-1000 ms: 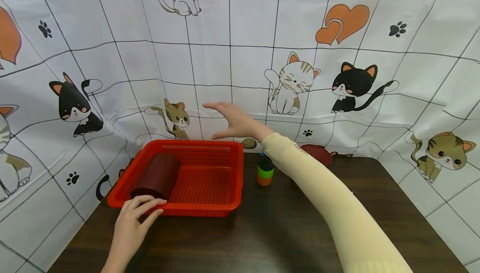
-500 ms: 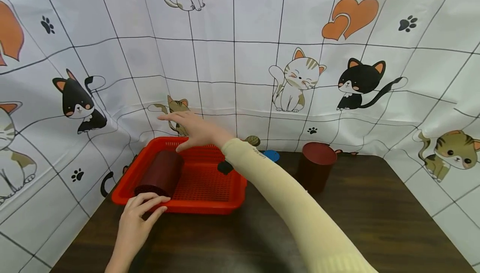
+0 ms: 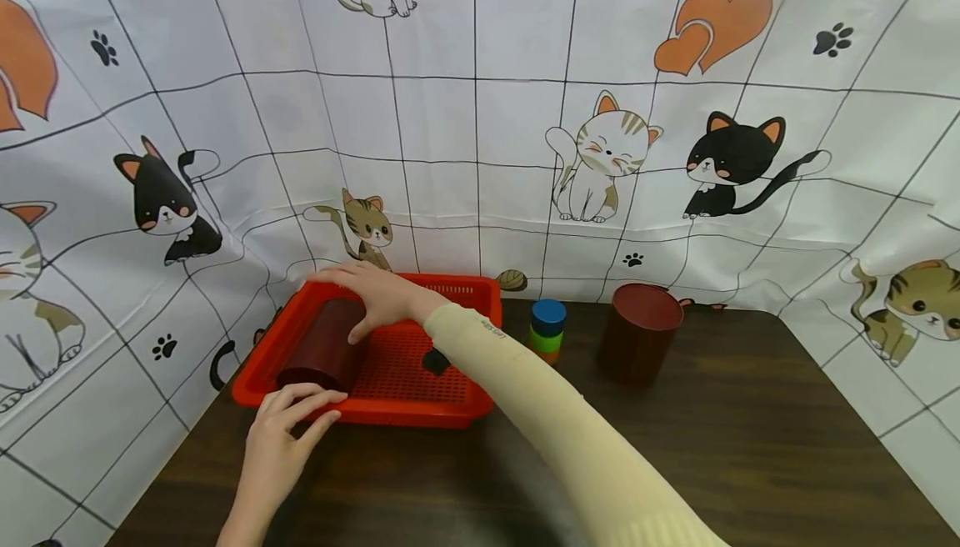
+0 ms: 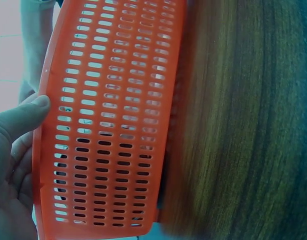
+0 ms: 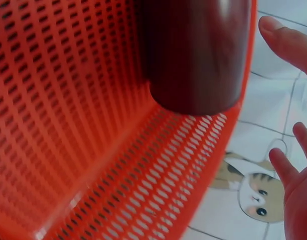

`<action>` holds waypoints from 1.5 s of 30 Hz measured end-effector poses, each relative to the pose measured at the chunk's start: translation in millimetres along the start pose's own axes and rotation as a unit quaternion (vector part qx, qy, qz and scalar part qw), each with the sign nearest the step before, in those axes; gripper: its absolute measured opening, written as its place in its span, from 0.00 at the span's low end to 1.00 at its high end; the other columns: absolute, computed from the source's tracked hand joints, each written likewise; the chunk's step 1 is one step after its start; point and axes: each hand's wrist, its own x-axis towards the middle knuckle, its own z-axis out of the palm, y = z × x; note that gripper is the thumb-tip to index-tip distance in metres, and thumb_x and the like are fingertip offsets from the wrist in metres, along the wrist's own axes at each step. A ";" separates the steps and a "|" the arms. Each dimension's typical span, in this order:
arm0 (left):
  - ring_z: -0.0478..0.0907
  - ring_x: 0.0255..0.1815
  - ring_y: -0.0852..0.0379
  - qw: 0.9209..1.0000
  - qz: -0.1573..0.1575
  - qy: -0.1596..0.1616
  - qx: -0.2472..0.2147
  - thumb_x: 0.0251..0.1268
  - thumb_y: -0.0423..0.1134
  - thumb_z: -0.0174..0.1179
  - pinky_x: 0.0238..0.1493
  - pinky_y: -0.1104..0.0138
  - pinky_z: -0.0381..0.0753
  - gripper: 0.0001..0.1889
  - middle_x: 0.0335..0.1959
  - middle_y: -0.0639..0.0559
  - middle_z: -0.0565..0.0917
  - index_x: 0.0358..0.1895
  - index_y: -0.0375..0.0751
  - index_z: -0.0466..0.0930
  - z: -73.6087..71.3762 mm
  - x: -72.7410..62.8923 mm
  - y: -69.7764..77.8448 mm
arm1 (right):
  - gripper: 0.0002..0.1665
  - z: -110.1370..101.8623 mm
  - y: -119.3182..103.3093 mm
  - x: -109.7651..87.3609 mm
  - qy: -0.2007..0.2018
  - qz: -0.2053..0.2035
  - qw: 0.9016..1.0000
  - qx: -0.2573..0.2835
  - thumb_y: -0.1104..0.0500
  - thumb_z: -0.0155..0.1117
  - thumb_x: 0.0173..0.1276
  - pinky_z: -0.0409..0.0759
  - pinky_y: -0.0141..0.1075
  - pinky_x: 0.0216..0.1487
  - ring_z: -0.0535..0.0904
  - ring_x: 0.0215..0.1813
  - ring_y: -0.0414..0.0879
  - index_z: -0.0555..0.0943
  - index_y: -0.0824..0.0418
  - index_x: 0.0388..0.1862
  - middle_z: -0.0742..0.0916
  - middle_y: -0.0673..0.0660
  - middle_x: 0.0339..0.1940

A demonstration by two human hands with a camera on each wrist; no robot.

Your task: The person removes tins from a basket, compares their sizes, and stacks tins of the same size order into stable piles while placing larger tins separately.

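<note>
A red perforated basket [image 3: 420, 414] stands at the left of the table with a dark red cup-like cylinder [image 3: 326, 351] lying on its side in it. My left hand [image 3: 273, 451] grips the basket's front rim; in the left wrist view the thumb of the left hand [image 4: 16, 150] lies over the rim and the fingers are partly hidden. Above the cylinder's far end hovers my right hand [image 3: 382, 297], thumb and fingers spread. In the right wrist view the right hand [image 5: 301, 190] is apart from the cylinder [image 5: 196, 55].
On the dark wood table [image 3: 712, 414], a small blue, green and orange stack [image 3: 547, 330] stands right of the basket. Farther right is an upright dark red cup [image 3: 639, 343]. A white cat-print sheet [image 3: 450, 130] hangs behind and at the sides.
My right hand has moved left and down, from behind the basket to over the cylinder. The stack and upright cup are uncovered by the arm. My left hand keeps its place on the rim.
</note>
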 end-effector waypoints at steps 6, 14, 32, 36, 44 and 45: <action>0.69 0.45 0.60 1.000 0.001 0.010 -0.009 0.41 0.27 0.76 0.47 0.71 0.65 0.22 0.40 0.55 0.83 0.41 0.56 0.90 -2.1 0.8 0.6 | 0.61 16.4 -0.8 9.4 -0.006 -0.028 1.000 -0.003 0.50 0.79 0.55 0.49 0.37 0.81 0.52 0.81 0.40 0.51 0.44 0.81 0.59 0.45 0.81; 0.67 0.45 0.69 1.000 -0.017 -0.002 -0.012 0.43 0.28 0.76 0.46 0.76 0.66 0.21 0.40 0.56 0.84 0.41 0.55 0.90 -1.1 1.1 1.9 | 0.60 35.8 3.1 11.7 -0.050 -0.014 0.998 0.022 0.52 0.77 0.57 0.52 0.37 0.81 0.50 0.83 0.41 0.50 0.43 0.81 0.57 0.47 0.83; 0.69 0.44 0.69 1.000 0.011 0.018 0.011 0.39 0.27 0.78 0.45 0.75 0.67 0.20 0.38 0.54 0.86 0.38 0.51 0.91 -15.8 -1.5 -17.1 | 0.57 46.6 5.7 -0.7 -0.082 0.036 0.986 -0.137 0.36 0.75 0.54 0.68 0.38 0.71 0.57 0.72 0.46 0.52 0.26 0.77 0.62 0.49 0.75; 0.68 0.45 0.73 1.000 0.007 0.013 0.003 0.40 0.27 0.77 0.46 0.78 0.67 0.20 0.39 0.55 0.86 0.38 0.53 0.91 -16.2 -1.6 -18.8 | 0.55 49.1 8.4 -2.7 -0.065 0.027 0.987 -0.145 0.34 0.77 0.49 0.63 0.42 0.75 0.55 0.76 0.47 0.60 0.32 0.75 0.61 0.48 0.77; 0.68 0.46 0.73 0.999 -0.015 0.026 -0.028 0.41 0.26 0.77 0.48 0.81 0.65 0.19 0.40 0.52 0.86 0.38 0.53 0.91 -12.1 -1.1 -13.2 | 0.60 51.3 8.8 -3.1 -0.072 0.030 0.989 -0.127 0.35 0.80 0.45 0.50 0.54 0.81 0.54 0.80 0.43 0.57 0.39 0.73 0.65 0.42 0.76; 0.68 0.46 0.73 0.999 -0.016 0.027 -0.027 0.41 0.26 0.77 0.48 0.81 0.65 0.19 0.40 0.53 0.86 0.38 0.53 0.91 -11.9 -1.0 -13.1 | 0.61 51.3 8.2 -3.5 -0.074 0.032 0.986 -0.146 0.33 0.79 0.45 0.49 0.56 0.80 0.54 0.80 0.44 0.55 0.36 0.75 0.64 0.42 0.76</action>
